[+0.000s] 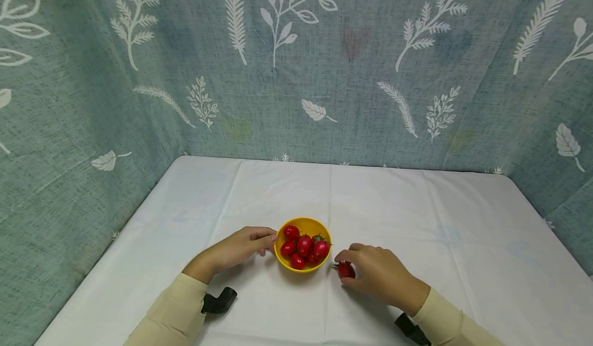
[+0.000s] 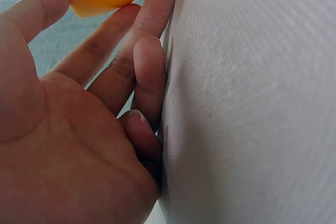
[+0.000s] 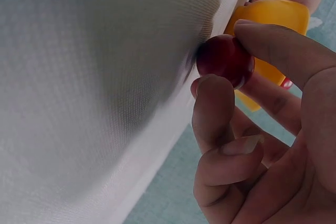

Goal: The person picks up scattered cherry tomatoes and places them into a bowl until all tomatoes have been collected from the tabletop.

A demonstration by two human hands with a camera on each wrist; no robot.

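A yellow bowl (image 1: pixel 281 259) holds several red cherry tomatoes (image 1: pixel 303 245), some with green stems. At its left side, my left hand (image 1: pixel 238 251) holds the bowl, thumb at the rim and fingertips against the outer wall. In the left wrist view the other fingers of the left hand (image 2: pixel 84 108) lie near the white cloth. Just right of the bowl, my right hand (image 1: pixel 380 274) pinches a single cherry tomato (image 1: pixel 346 270) between thumb and fingers, close over the cloth. The right wrist view shows this tomato (image 3: pixel 226 61) between the fingertips, the bowl behind it.
A white cloth (image 1: pixel 389 202) with fold lines covers the table. Grey-green curtains (image 1: pixel 287 114) with white leaf prints stand behind and at both sides. Dark wrist devices (image 1: pixel 220 300) show below the cream sleeves (image 1: pixel 169 312).
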